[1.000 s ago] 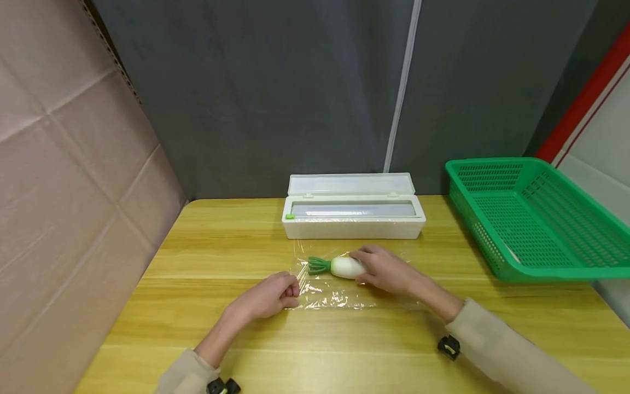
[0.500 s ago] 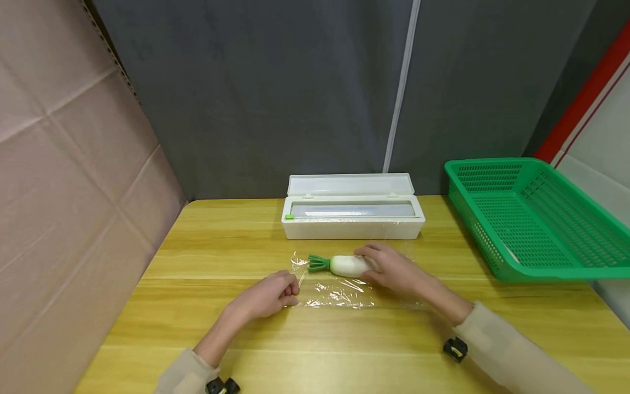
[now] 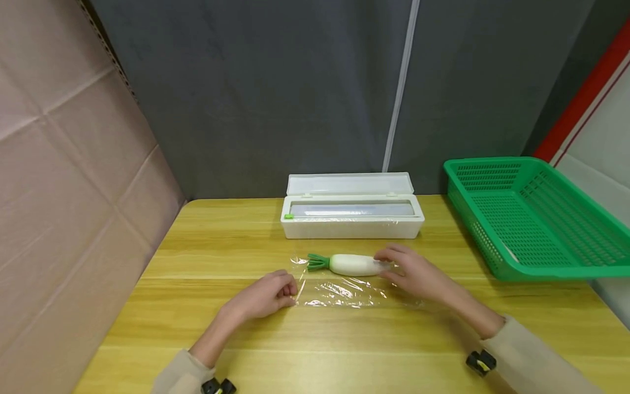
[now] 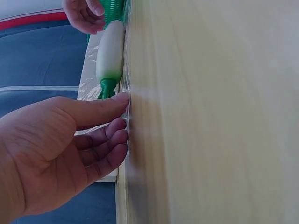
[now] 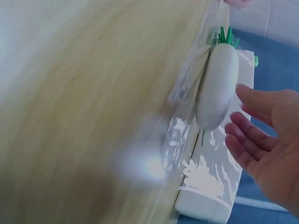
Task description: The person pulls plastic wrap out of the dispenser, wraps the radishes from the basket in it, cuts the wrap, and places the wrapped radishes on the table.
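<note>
A white radish (image 3: 356, 265) with green leaf stalks lies on a sheet of clear cling film (image 3: 339, 293) on the wooden table, its stalks to the left. My left hand (image 3: 268, 294) pinches the film's near left corner between thumb and fingers; creases run from there. In the left wrist view the thumb of the left hand (image 4: 60, 144) meets the film's edge. My right hand (image 3: 410, 271) is at the radish's tail end. In the right wrist view the fingers of the right hand (image 5: 268, 133) are loosely bent, beside the radish (image 5: 218, 88) and apart from it.
Behind the radish stands a white cling film box (image 3: 351, 228) with its lid up, a roll inside and a green slider at its left. A green plastic basket (image 3: 521, 262) sits at the right. A dark partition (image 3: 275, 98) rises behind the table.
My right hand has slid rightward off the radish's body, baring more of its tail end. The left hand has stayed nearly still at the film's corner.
</note>
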Tool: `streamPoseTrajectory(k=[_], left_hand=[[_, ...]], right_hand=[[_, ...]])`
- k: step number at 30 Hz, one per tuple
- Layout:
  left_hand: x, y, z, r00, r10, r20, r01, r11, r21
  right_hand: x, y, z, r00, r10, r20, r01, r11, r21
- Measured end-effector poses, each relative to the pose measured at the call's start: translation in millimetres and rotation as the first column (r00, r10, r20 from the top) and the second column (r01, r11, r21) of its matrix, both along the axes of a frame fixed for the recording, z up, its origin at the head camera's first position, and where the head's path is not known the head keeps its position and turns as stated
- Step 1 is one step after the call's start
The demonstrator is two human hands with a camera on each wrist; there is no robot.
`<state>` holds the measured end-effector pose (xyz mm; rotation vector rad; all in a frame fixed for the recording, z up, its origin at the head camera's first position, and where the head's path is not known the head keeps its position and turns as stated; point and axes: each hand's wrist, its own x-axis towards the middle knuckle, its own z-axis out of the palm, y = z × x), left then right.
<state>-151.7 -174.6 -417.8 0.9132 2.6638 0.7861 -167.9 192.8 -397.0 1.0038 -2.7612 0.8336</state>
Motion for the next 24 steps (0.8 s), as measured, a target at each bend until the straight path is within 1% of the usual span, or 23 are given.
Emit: streamPoseTrajectory(k=[5,11,15,19,24], left_hand=[[-0.7,-2.7,-0.6,1.0,-0.023,0.017,0.022,0.999,0.026],[-2.6,-5.3,-1.2,0.998,-0.037,0.047,0.035,0.999,0.026],[-4.2,-7.5,-1.9,0.998,-0.051,0.037,0.05,0.998,0.024],[-6.4,-8.7,-3.1,0.998,-0.069,0.009,0.068,0.997,0.034],[-7.8,-9.4,-4.6,0.998,-0.061,-0.006,0.061,0.998,0.024]], right_hand=[[5.6,19.4,-0.6,0.998,0.003,0.056,-0.002,1.0,-0.016],[9.0,40.1,-5.1,0.996,0.058,0.065,-0.056,0.998,-0.038],[13.0,48.9,-7.4,0.991,0.087,0.101,-0.085,0.996,-0.021],[16.5,58.7,-11.8,0.984,0.127,0.121,-0.127,0.992,-0.007],[19.5,71.2,-16.5,0.974,0.191,0.123,-0.193,0.981,0.011]])
